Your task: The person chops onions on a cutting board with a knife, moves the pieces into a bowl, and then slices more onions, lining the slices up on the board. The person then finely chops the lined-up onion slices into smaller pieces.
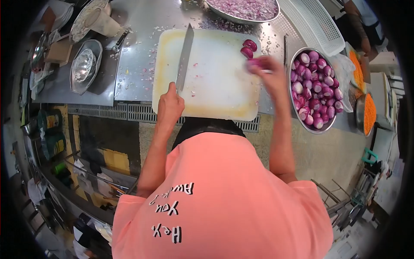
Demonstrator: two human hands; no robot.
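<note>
right grip point(270, 72), blurred, pinches my purple onion point(252, 65) near the right edge of the white board point(215, 86); my left grip point(171, 105) clasps a flat metal knife point(186, 58). an oval metal bowl point(312, 131) holds glossy peeled onions point(317, 88); a rounded bowl point(242, 20) ahead holds chopped onion point(246, 7).

Motion blur on right hand point(271, 74)

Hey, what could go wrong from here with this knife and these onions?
The right hand might get nicked if it strays under the long knife that the left hand holds. The red onion pieces near the board's far right corner could roll off. The cutting board seems to overhang the counter's near edge, so pressing there might tip it.
</note>
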